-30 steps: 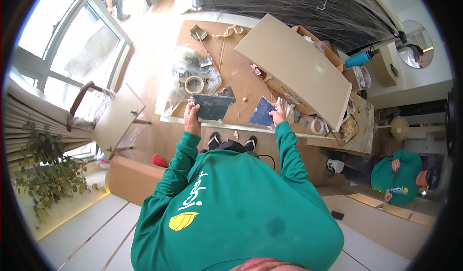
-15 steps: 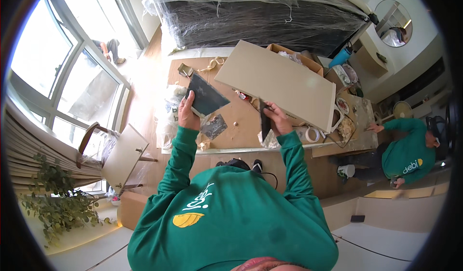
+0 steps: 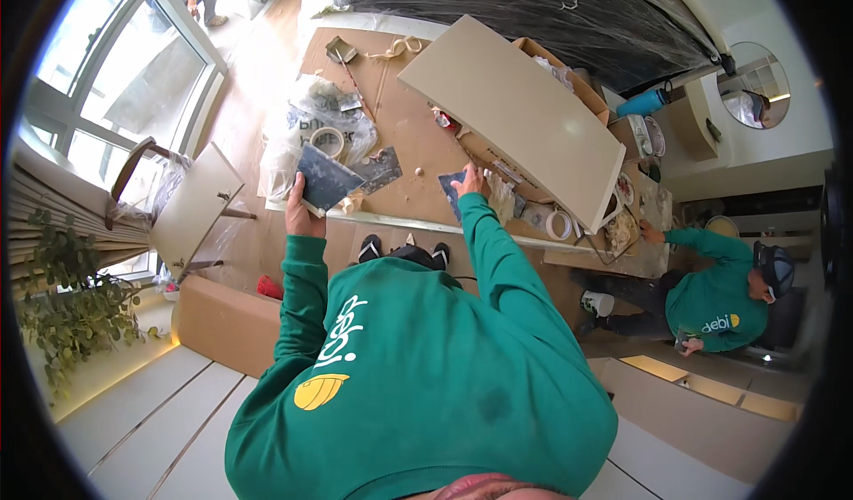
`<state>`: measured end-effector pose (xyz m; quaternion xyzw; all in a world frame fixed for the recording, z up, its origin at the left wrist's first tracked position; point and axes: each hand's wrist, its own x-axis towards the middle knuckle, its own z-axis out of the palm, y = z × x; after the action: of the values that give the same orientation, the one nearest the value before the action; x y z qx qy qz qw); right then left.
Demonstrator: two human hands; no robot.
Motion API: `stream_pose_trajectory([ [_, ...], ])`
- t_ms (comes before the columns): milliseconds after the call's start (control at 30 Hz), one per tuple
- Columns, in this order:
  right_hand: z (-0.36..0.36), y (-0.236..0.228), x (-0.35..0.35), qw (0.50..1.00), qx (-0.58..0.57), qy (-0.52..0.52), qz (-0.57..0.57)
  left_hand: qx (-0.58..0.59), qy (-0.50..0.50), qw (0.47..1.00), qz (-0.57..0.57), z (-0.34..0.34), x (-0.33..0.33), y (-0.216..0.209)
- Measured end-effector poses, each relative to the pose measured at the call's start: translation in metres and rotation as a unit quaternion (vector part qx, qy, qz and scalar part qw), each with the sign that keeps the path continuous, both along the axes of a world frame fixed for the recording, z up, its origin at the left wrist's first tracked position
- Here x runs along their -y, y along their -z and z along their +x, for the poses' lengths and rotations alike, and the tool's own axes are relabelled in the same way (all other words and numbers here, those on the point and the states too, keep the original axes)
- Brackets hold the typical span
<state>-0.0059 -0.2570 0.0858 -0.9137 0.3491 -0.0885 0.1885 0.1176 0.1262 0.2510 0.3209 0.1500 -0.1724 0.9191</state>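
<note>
left hand [image 3: 300, 208] clamped on dark trowel [image 3: 326, 178]; right hand [image 3: 469, 183] pinching blue scraper [image 3: 451, 194] (near beige board [image 3: 515, 118]); loose grip could drop either onto cluttered bench [image 3: 418, 136]

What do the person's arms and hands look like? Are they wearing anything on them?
Both arms are covered by long green sleeves of a sweatshirt, ending in ribbed cuffs at the wrists. The left sleeve and right sleeve are plain, with no stripes. The left hand and right hand are bare, with no gloves. The sweatshirt's front bears white lettering and a yellow emblem.
</note>
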Motion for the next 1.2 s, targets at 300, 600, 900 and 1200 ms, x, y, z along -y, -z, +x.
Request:
stream_pose_trajectory([
  [300,0.018,-0.046,-0.031,0.979,0.039,-0.159,-0.118,-0.008,0.008,1.0,0.013,-0.009,-0.007,0.013],
  [600,-0.052,-0.019,-0.085,0.943,-0.069,-0.294,-0.138,0.0,0.045,0.999,-0.002,0.006,0.007,0.009],
  [900,0.018,-0.214,-0.048,0.962,0.158,-0.165,0.151,0.067,0.116,0.99,0.045,0.03,0.032,-0.026],
  [1200,0.07,-0.383,-0.034,0.845,0.175,-0.391,0.319,0.311,0.217,0.901,0.211,0.063,0.059,-0.09],
])
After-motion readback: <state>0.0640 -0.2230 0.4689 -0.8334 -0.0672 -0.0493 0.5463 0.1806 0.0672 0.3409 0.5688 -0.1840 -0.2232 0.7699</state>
